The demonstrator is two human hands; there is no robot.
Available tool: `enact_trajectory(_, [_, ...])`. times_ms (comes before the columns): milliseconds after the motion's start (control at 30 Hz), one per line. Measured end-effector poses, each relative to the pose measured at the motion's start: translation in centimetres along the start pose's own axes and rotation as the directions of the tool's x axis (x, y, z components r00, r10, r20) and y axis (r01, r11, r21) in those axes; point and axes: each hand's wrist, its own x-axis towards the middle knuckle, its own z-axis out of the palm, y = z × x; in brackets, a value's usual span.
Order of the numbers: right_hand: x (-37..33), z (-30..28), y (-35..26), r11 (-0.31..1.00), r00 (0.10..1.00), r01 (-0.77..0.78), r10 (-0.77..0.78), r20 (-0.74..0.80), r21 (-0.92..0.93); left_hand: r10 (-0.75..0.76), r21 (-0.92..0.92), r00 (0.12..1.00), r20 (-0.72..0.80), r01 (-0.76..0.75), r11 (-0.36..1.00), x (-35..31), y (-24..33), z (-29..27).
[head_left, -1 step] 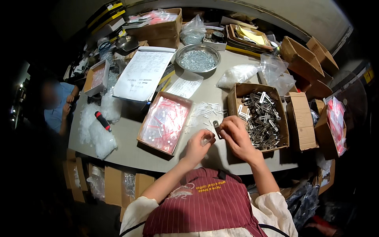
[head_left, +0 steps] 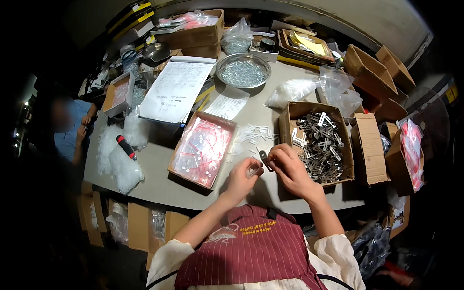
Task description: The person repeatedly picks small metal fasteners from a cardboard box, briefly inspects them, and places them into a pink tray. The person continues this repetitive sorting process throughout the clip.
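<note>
"Metal bracket [head_left: 263, 155]: where is it?"

"Pinched in my right grip [head_left: 286, 164], 1 end jutting past my fingertips."

"And your left grip [head_left: 244, 177]?"

"Curled narrow, near the other; I cannot tell what it holds."

"Around those 2?"

"White tubes [head_left: 251, 133] lie just beyond, on the desk [head_left: 157, 169]. An open carton [head_left: 284, 122] of brackets [head_left: 325, 147] stands right, a shallow box [head_left: 188, 181] of pink-and-clear packets [head_left: 199, 153] left. Farther out sits 1 metal bowl [head_left: 244, 87]."
</note>
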Motion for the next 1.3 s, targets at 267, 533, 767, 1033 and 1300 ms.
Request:
enact_trajectory(267, [-0.3,0.5,0.1,0.849,0.955,0.139,0.021,0.295,-0.509,0.223,0.301,0.972,0.077,-0.236,0.924,0.6,0.4,-0.1])
enact_trajectory(533, [2.9,-2.5,-3.5,0.982,0.972,0.128,-0.096,0.215,-0.142,-0.146,-0.247,0.959,0.241,0.207,0.947,-0.7,-0.1,0.4])
enact_trajectory(767, [1.7,-2.0,-1.6,0.942,0.933,0.286,-0.232,0.275,-0.175,-0.030,-0.253,0.954,0.297,0.109,0.961,-0.3,2.9,-2.3])
enact_trajectory(1033, [2.0,-1.2,-2.7,0.983,0.990,-0.138,0.140,-0.003,0.124,-0.079,-0.495,0.996,0.043,0.090,0.864,1.3,4.4,-4.4])
enact_trajectory(1300, [3.4,1.5,-2.9,0.946,0.984,-0.173,0.177,0.010,0.274,-0.033,-0.309,0.998,-0.061,0.012,0.951,0.2,5.9,-7.3])
